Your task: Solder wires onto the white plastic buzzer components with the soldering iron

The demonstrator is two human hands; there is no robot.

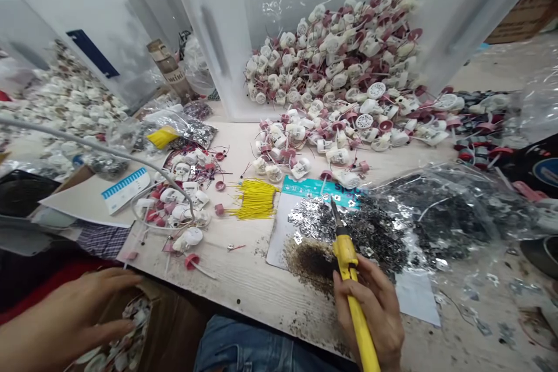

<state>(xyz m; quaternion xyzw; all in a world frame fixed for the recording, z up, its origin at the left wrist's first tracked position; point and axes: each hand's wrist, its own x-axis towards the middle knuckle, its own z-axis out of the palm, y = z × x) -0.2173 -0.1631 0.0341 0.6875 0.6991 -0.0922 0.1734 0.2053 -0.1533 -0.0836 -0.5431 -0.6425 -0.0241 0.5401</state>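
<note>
My right hand (pixel 372 308) is wrapped round a yellow electric screwdriver (pixel 347 250) with a black collar and a slim metal bit. The bit points away from me, over a heap of small shiny metal plates (pixel 311 215) and dark pieces (pixel 375 238). Close by the tool lies a brown-black pile of tiny screws (pixel 316 264), too fine to make out singly. At the lower left my left hand (pixel 74 314) is open, fingers stretched out, above a cardboard box (pixel 168 325) holding white parts (pixel 117 343). Nothing shows in its fingers.
A bundle of yellow wires (pixel 255 199) lies mid-table beside small white-and-pink assemblies (pixel 187 200). Behind, a translucent bin (pixel 231 93) spills many similar assemblies (pixel 340 58). A grey cable (pixel 108 150) arches across the left. A clear bag (pixel 462 215) lies right.
</note>
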